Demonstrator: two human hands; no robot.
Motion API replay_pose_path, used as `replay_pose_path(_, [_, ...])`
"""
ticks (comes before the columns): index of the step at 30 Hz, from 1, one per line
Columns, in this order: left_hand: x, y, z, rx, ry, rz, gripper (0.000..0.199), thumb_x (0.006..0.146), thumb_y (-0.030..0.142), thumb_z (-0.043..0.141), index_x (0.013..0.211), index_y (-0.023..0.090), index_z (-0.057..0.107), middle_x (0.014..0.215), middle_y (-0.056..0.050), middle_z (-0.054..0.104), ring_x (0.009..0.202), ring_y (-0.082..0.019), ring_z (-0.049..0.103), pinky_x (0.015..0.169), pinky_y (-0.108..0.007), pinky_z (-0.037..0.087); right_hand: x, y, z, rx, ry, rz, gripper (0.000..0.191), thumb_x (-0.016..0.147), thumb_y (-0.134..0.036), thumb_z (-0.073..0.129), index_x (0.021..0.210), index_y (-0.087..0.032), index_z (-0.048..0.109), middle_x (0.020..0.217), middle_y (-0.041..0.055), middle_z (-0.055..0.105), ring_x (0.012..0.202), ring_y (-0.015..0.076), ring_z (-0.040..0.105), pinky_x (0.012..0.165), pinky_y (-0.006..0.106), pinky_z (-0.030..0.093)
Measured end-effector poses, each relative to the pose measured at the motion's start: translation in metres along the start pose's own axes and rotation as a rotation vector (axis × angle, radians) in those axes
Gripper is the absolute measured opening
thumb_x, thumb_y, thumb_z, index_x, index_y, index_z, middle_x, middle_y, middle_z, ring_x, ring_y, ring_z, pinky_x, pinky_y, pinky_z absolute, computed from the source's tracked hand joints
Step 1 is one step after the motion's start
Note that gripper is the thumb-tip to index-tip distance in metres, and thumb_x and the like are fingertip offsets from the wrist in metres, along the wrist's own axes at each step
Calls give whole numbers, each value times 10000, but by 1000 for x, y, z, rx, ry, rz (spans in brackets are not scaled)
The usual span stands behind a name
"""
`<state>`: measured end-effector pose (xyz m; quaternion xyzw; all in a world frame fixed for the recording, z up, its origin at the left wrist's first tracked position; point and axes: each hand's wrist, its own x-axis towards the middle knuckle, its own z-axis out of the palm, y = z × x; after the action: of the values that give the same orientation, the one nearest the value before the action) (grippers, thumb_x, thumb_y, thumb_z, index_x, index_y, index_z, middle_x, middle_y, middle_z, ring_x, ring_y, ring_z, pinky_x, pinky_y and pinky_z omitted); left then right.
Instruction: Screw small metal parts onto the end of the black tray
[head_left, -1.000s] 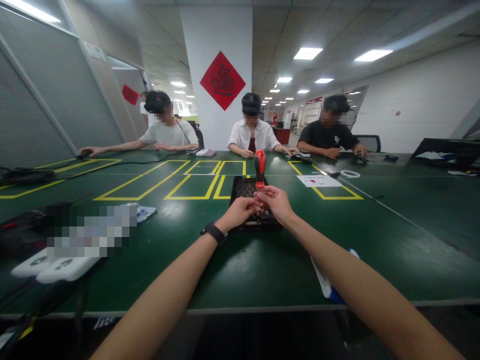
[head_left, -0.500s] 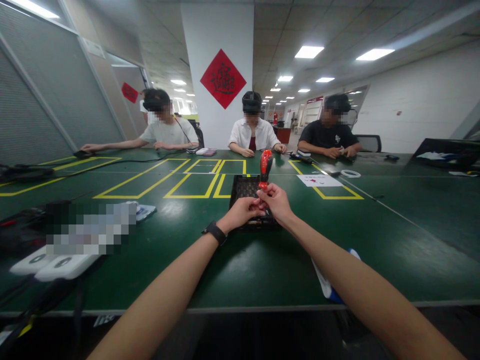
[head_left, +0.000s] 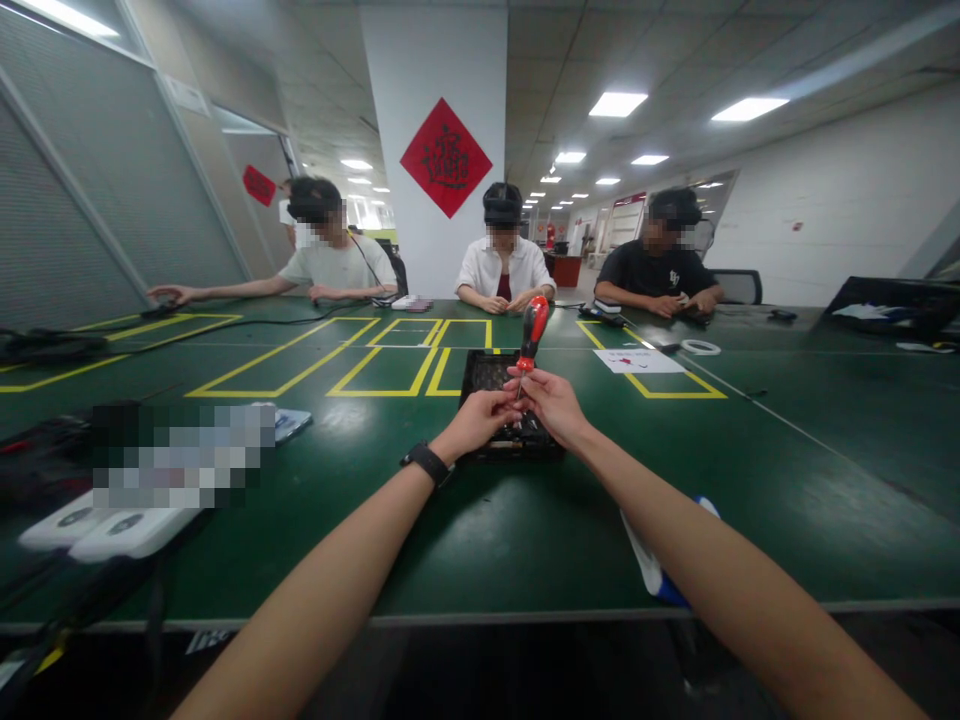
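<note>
A screwdriver (head_left: 533, 332) with a red and black handle stands nearly upright, handle on top and leaning slightly right. My right hand (head_left: 550, 402) pinches it just below the handle, around the thin shaft. My left hand (head_left: 480, 418), with a dark band on the wrist, has its fingertips closed near the lower shaft; whether they grip the shaft or some small part there is too small to make out. Both hands are over a black tray-like case (head_left: 480, 367), whose middle and right side they partly cover. The screwdriver's tip is hidden among the fingers.
A white power strip (head_left: 124, 530) and dark cables lie at the left. A blue and white object (head_left: 660, 580) is partly under my right forearm. A paper sheet (head_left: 637, 361) and a white ring (head_left: 700, 347) lie at right. Three people sit across the green table (head_left: 315, 560).
The screwdriver handle has tipped a little to the right, and my fingers have shifted slightly on the shaft, more of which now shows. Across the table, a person's hand has drawn back.
</note>
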<state>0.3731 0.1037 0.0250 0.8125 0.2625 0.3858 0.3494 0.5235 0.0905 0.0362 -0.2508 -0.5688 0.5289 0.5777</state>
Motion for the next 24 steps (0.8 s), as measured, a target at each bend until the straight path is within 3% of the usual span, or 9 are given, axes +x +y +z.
replay_pose_path(4, [0, 2, 3, -91, -12, -57, 257, 738, 303, 584, 893, 104, 634, 800, -66, 669, 722, -162, 613, 690, -270, 468, 1, 2, -1, -22, 116, -15, 337, 667, -359, 673, 922, -146, 614, 840, 55, 665, 556, 89, 578, 461, 211, 496])
replay_pose_path(9, [0, 2, 4, 35, 67, -57, 282, 665, 357, 656, 795, 108, 628, 693, -29, 638, 598, -118, 556, 589, -232, 441, 0, 3, 1, -32, 197, -47, 322, 610, -342, 720, 833, -151, 585, 778, 42, 666, 578, 104, 602, 462, 196, 492])
replay_pose_path(17, [-1, 2, 4, 172, 53, -19, 231, 702, 337, 609, 697, 106, 613, 600, 4, 582, 538, -93, 492, 538, -203, 385, -1, -1, 3, -175, 137, -93, 325, 719, -444, 594, 866, -155, 582, 726, 37, 657, 553, 90, 579, 433, 175, 443])
replay_pose_path(24, [-1, -1, 1, -14, -2, -40, 219, 755, 269, 533, 852, 106, 642, 814, -68, 675, 751, -168, 616, 703, -262, 462, 0, 1, -1, -141, 25, -36, 380, 710, -417, 610, 984, -154, 589, 850, 55, 655, 557, 80, 554, 484, 213, 479])
